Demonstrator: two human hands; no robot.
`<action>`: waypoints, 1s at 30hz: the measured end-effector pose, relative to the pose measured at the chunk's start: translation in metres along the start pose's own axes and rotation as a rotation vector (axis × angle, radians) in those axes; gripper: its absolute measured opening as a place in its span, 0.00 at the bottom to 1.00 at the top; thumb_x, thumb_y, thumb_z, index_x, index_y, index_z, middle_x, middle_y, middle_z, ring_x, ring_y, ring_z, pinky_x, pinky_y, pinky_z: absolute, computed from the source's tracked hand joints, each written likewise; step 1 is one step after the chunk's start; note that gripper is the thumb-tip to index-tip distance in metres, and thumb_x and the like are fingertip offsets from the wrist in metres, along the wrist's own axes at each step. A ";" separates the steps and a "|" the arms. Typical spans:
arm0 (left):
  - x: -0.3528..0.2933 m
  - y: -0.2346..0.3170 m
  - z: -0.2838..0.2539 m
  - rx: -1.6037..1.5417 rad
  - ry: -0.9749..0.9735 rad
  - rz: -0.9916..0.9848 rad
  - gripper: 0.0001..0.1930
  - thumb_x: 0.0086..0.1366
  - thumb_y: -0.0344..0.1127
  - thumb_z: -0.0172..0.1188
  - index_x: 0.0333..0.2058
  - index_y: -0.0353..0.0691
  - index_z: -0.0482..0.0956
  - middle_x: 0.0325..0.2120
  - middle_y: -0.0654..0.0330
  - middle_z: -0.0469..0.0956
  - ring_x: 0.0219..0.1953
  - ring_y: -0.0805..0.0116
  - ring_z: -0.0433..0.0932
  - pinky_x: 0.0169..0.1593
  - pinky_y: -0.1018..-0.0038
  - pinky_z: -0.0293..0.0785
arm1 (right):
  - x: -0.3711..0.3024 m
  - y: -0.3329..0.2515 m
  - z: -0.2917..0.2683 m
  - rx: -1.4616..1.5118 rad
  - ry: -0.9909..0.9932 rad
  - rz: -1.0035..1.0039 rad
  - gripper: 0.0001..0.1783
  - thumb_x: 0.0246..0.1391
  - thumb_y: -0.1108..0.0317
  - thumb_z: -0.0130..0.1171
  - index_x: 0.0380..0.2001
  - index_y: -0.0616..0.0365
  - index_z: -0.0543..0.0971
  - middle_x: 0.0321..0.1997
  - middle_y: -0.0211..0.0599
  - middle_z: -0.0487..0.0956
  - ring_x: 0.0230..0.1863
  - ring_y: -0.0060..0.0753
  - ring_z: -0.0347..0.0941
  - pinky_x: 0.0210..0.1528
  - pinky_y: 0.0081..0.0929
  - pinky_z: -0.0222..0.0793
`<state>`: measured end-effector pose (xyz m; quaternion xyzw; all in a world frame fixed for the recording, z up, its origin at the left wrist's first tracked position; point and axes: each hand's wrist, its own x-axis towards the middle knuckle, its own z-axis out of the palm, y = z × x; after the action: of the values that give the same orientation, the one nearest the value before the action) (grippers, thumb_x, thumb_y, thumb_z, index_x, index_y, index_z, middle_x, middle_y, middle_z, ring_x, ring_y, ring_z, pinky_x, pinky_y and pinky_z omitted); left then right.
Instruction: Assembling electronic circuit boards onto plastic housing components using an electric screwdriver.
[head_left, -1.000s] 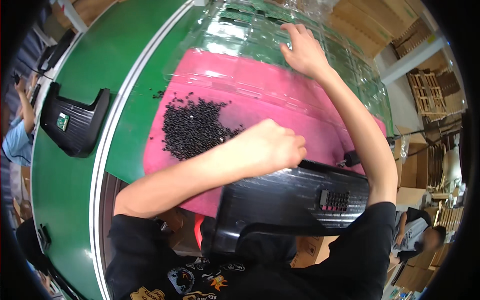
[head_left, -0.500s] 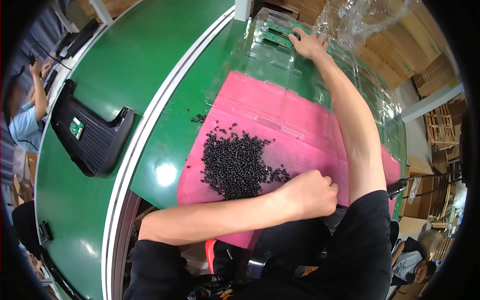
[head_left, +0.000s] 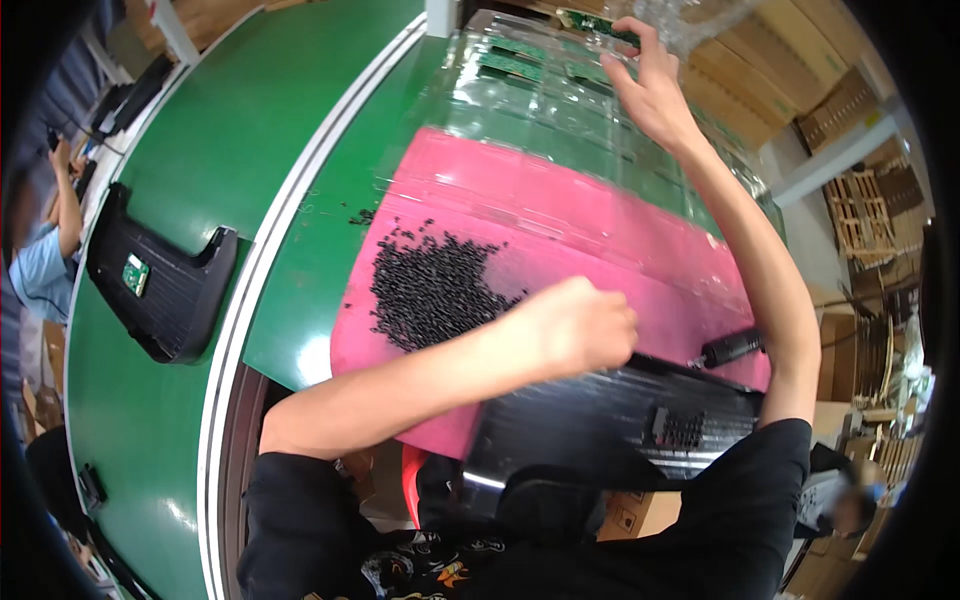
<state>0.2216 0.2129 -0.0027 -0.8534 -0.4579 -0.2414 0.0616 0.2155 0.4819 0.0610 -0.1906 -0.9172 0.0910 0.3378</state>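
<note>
Black panel [head_left: 610, 430], long moulded plastic, lies across the near edge of the pink mat [head_left: 560, 230], right in front of the person. Left hand [head_left: 580, 325] sits curled into a loose fist just above the panel's top edge, next to the heap of small black screws [head_left: 430, 290] on the mat; whether it pinches a screw, cannot tell. Right hand [head_left: 655, 90] reaches far out, fingers spread, touching the clear plastic tray [head_left: 540, 100] that holds green circuit boards [head_left: 510, 65]. Judging by that: panel is in place, screws ready, no board visible on it, so fitting looks barely begun. A second black panel [head_left: 160, 285] with a green board rides the green conveyor [head_left: 250, 130] to the left; a co-worker's arm [head_left: 65, 200] shows at the far left edge.
</note>
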 end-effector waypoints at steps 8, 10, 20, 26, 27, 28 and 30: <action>0.019 -0.010 -0.049 0.210 0.721 -0.196 0.42 0.46 0.32 0.78 0.58 0.37 0.65 0.54 0.47 0.66 0.53 0.55 0.71 0.47 0.65 0.75 | -0.162 -0.062 -0.144 0.300 0.046 -0.160 0.32 0.56 0.72 0.60 0.62 0.55 0.60 0.55 0.46 0.69 0.52 0.37 0.67 0.58 0.36 0.62; 0.027 0.015 -0.049 -0.111 0.569 -0.246 0.50 0.50 0.31 0.77 0.66 0.35 0.54 0.61 0.46 0.61 0.57 0.56 0.71 0.55 0.66 0.75 | -0.208 -0.072 -0.167 0.281 0.060 -0.224 0.35 0.52 0.77 0.61 0.61 0.63 0.58 0.57 0.45 0.66 0.50 0.36 0.67 0.55 0.34 0.63; 0.041 0.061 -0.042 -1.000 0.047 -0.396 0.25 0.69 0.21 0.52 0.64 0.33 0.62 0.38 0.54 0.79 0.30 0.75 0.81 0.28 0.83 0.76 | -0.294 -0.094 -0.176 0.406 -0.037 0.127 0.43 0.53 0.83 0.62 0.68 0.64 0.53 0.42 0.37 0.77 0.46 0.25 0.73 0.54 0.26 0.67; 0.075 0.071 -0.024 -1.252 -0.024 -0.480 0.26 0.67 0.25 0.58 0.62 0.32 0.65 0.37 0.54 0.81 0.32 0.74 0.81 0.27 0.83 0.76 | -0.324 -0.066 -0.209 0.405 -0.057 0.172 0.38 0.53 0.83 0.64 0.65 0.67 0.60 0.47 0.38 0.78 0.51 0.27 0.74 0.59 0.26 0.66; 0.077 0.069 -0.018 -1.260 -0.030 -0.481 0.26 0.67 0.25 0.58 0.62 0.32 0.65 0.37 0.54 0.81 0.32 0.74 0.81 0.27 0.83 0.76 | -0.331 -0.062 -0.208 0.414 -0.056 0.189 0.38 0.53 0.83 0.64 0.65 0.67 0.60 0.50 0.40 0.78 0.53 0.28 0.74 0.60 0.27 0.65; 0.076 0.067 -0.012 -1.083 0.003 -0.435 0.27 0.64 0.24 0.61 0.61 0.32 0.66 0.39 0.55 0.80 0.35 0.74 0.80 0.27 0.83 0.76 | -0.336 -0.060 -0.202 0.456 0.055 0.264 0.34 0.51 0.76 0.69 0.61 0.63 0.68 0.47 0.37 0.82 0.49 0.27 0.77 0.53 0.23 0.70; 0.072 0.062 -0.009 -0.892 -0.003 -0.424 0.30 0.56 0.23 0.69 0.57 0.33 0.71 0.43 0.60 0.78 0.42 0.76 0.78 0.30 0.82 0.78 | -0.348 -0.058 -0.199 0.536 0.043 0.362 0.33 0.51 0.76 0.69 0.60 0.64 0.68 0.50 0.38 0.81 0.51 0.27 0.76 0.54 0.24 0.69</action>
<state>0.3020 0.2285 0.0462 -0.6850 -0.4735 -0.4198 -0.3611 0.5722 0.2932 0.0247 -0.2571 -0.8044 0.3838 0.3736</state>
